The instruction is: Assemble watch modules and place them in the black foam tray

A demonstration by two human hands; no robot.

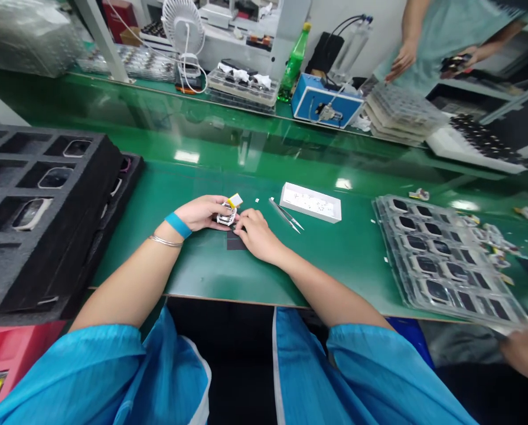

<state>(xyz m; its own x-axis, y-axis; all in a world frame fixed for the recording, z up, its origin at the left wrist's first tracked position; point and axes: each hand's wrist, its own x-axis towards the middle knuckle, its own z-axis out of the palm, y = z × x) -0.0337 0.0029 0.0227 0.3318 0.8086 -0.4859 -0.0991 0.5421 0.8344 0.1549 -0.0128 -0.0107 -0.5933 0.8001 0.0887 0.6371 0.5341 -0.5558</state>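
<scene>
My left hand (204, 212) is closed around a small silver watch case (225, 213), whose inside shows. A white and yellow flat part (234, 200) sticks up from the case's far side. My right hand (256, 231) is pressed against the near right edge of the case, fingers bent together; whatever lies between its fingertips is too small to make out. Beneath both hands lies a small dark flat piece (235, 242) on the green table. Right of my right hand rest metal tweezers (286, 215) and a white box (312, 202) holding tiny parts.
Foam trays (64, 236) with watch frames are stacked at left. A clear plastic tray (441, 254) of watch parts stands at right, with loose parts beyond. Behind are a fan (184, 26), a green bottle (296, 59), a blue box (326, 100) and another person's hand (402, 61).
</scene>
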